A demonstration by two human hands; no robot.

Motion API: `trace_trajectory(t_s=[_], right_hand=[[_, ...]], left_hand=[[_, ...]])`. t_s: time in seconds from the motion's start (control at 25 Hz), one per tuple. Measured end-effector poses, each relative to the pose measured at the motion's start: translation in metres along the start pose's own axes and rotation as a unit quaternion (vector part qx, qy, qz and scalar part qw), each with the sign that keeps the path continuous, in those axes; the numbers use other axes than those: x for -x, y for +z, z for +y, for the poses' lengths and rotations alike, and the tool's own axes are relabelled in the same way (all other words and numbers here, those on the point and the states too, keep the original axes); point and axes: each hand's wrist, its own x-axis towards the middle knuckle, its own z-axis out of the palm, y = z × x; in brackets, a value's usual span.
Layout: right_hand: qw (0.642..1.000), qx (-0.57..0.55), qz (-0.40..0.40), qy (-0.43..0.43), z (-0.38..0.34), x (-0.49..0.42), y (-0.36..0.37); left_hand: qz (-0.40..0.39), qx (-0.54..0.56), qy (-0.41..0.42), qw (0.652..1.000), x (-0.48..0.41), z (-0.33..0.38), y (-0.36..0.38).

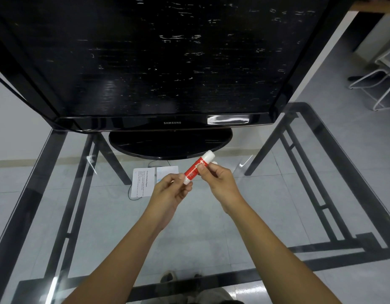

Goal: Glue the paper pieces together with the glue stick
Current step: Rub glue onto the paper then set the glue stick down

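Observation:
A red and white glue stick [197, 167] is held tilted above the glass table, its white cap pointing up and to the right. My left hand [172, 189] pinches its lower white end. My right hand [218, 179] grips its red middle. Two white paper pieces lie flat on the glass just beyond my left hand: a printed one [142, 183] on the left and a smaller one [166, 172] to its right, partly hidden by my left hand and the stick.
A large black monitor [159, 62] on a round stand [170, 143] fills the far half of the glass table [277, 216], close behind the papers. The table has a black metal frame. A white chair frame [376, 91] stands on the floor at the far right.

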Motion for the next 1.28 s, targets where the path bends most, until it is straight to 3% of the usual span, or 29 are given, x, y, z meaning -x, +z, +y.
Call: trace_trajectory(t_s=[0.36, 0.52, 0.64, 0.84, 1.0, 1.28], right_hand=[[1.0, 0.006, -0.006, 0.007, 0.003, -0.001, 0.002], [1.0, 0.002, -0.016, -0.001, 0.003, -0.002, 0.002], [1.0, 0.0, -0.026, -0.007, 0.005, -0.005, 0.004], [0.998, 0.017, -0.054, 0.025, 0.017, -0.017, 0.009], [0.991, 0.114, 0.045, 0.049, 0.055, -0.038, 0.035], [0.953, 0.29, 0.037, 0.073, 0.104, -0.069, 0.083]], left_hand=[[0.032, -0.064, 0.062, 0.995, 0.0, -0.003, -0.002], [0.028, 0.005, 0.014, 0.999, -0.001, -0.004, -0.003], [0.027, -0.026, 0.035, 0.999, -0.002, -0.005, -0.005], [0.056, 0.034, 0.04, 0.997, -0.001, -0.001, -0.022], [0.102, 0.047, 0.053, 0.992, 0.0, 0.013, -0.05], [0.14, 0.024, 0.067, 0.988, 0.003, 0.033, -0.082]])
